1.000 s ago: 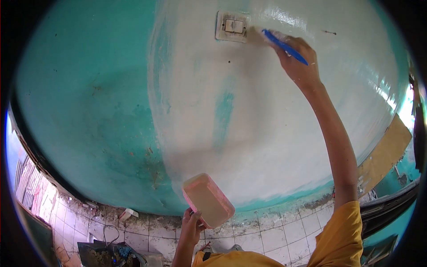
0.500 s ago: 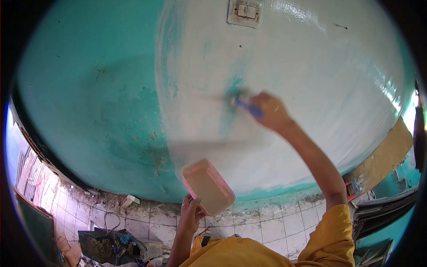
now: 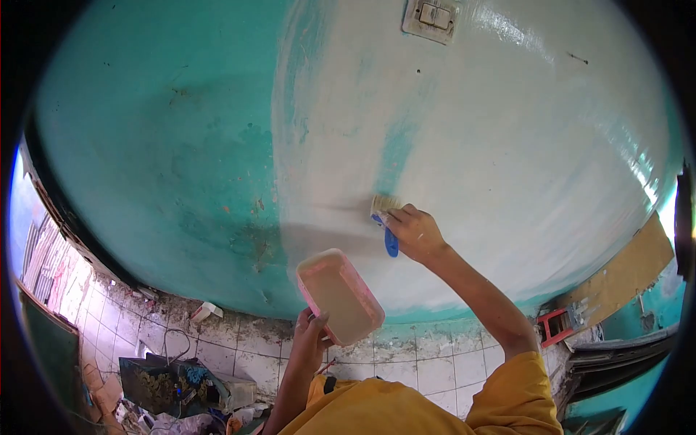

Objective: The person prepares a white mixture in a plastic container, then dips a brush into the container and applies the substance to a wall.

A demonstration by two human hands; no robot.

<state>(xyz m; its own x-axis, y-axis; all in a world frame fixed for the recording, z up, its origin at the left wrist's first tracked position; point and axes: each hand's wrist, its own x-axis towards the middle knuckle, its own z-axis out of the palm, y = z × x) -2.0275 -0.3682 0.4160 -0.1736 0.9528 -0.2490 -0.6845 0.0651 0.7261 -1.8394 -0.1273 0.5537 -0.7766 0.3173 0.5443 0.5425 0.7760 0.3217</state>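
My right hand is closed around a paintbrush with a blue handle. Its pale bristles touch the wall, just below a streak where teal shows through the white paint. Lower down, my left hand grips the near left edge of a pink rectangular tub that holds pale paint. The tub is tilted slightly and stands out in front of the wall. White covers the middle and right of the wall, while teal covers the left.
A grimy light switch is set high in the wall. Tiled floor runs along its foot. At lower left lie a dark patterned bag and clutter. To the right are a brown board and a red object.
My right hand has moved the brush down the wall, below the teal streak. The view has shifted slightly. My left hand still holds the tub in about the same place.
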